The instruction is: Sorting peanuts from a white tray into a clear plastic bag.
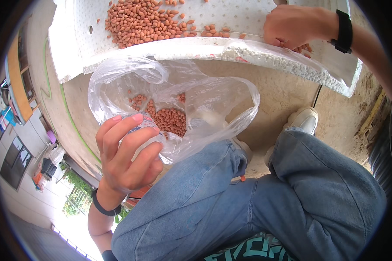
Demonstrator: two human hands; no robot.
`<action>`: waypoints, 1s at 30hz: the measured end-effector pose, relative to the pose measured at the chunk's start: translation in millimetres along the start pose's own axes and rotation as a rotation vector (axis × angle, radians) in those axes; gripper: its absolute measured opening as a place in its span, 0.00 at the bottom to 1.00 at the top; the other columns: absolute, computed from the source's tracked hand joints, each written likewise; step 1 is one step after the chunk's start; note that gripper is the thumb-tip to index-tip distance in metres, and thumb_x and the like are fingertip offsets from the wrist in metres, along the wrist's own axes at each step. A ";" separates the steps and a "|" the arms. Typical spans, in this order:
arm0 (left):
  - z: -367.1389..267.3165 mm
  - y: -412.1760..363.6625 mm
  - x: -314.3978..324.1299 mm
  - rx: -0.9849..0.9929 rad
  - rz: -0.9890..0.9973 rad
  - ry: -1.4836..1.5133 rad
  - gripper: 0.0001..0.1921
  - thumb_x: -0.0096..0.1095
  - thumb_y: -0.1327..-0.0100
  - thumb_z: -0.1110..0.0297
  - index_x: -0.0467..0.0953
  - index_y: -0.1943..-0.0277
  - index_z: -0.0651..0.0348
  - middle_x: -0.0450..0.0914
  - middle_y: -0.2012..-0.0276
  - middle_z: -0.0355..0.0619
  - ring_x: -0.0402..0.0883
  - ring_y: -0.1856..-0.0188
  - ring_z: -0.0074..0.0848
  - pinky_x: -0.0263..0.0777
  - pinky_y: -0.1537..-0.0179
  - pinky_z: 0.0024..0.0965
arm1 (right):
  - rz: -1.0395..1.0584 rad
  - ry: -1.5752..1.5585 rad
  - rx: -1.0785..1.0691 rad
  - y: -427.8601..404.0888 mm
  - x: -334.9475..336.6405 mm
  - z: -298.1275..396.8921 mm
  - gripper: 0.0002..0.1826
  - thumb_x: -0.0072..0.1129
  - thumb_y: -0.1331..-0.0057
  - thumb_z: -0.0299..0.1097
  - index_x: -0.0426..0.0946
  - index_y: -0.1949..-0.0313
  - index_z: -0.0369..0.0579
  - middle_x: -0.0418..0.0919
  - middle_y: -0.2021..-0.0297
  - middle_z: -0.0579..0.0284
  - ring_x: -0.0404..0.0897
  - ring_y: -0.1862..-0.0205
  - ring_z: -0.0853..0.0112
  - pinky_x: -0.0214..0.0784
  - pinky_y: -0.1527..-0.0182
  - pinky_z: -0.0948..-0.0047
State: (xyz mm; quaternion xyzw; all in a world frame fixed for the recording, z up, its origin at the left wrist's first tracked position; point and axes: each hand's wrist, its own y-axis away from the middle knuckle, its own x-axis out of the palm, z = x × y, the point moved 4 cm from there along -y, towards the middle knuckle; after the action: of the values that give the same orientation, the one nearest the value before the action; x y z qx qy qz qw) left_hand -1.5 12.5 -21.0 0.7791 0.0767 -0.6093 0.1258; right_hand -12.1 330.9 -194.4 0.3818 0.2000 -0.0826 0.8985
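My left hand (129,153) grips a small printed packet or container (142,122), partly hidden by the fingers, at the near side of a clear plastic bag (215,130). The wide-mouthed bag holds shelled peanuts (170,120). Beyond it, a large pile of reddish peanuts (140,24) lies on a white foam board (228,16), with smaller groups along the near rim. My right hand (289,27) is low over that rim at the right, fingers curled down among a few peanuts (303,49); its fingertips are partly hidden, so its hold cannot be told.
The foam board's rough, raised edge (264,58) runs between the pile and the bag. Below are a concrete floor (209,70), my knees in jeans and a light shoe (305,120). A green hose (72,120) lies at the left; a black ribbed pipe (380,160) stands at the right.
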 end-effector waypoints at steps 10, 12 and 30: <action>-0.2 0.6 -0.5 -0.012 0.008 0.003 0.06 0.63 0.51 0.69 0.81 0.67 0.53 0.85 0.56 0.39 0.80 0.43 0.40 0.70 0.40 0.50 | -0.522 -0.510 -0.036 13.4 -33.8 -10.9 0.16 0.62 0.30 0.38 0.77 0.52 0.38 0.84 0.56 0.51 0.82 0.56 0.65 0.76 0.55 0.63; -0.1 -0.2 0.7 -0.009 0.009 0.002 0.06 0.63 0.51 0.69 0.81 0.67 0.53 0.85 0.56 0.39 0.80 0.43 0.40 0.70 0.40 0.50 | -0.612 -0.615 -0.077 13.5 -40.6 -3.7 0.17 0.63 0.29 0.38 0.77 0.50 0.38 0.83 0.53 0.50 0.81 0.54 0.65 0.76 0.53 0.63; 0.3 -3.3 2.9 0.016 -0.016 0.015 0.07 0.63 0.51 0.70 0.81 0.67 0.53 0.85 0.56 0.40 0.81 0.44 0.40 0.69 0.39 0.50 | -0.391 0.139 0.120 41.8 -13.3 -36.4 0.18 0.69 0.34 0.34 0.76 0.52 0.35 0.83 0.56 0.44 0.82 0.52 0.53 0.76 0.49 0.56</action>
State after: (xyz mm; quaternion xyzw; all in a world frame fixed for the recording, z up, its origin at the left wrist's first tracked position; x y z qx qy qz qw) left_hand -2.0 15.5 -24.3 0.7839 0.0791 -0.6051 0.1141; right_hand -22.4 386.1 -184.3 0.3935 0.3267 -0.2407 0.8249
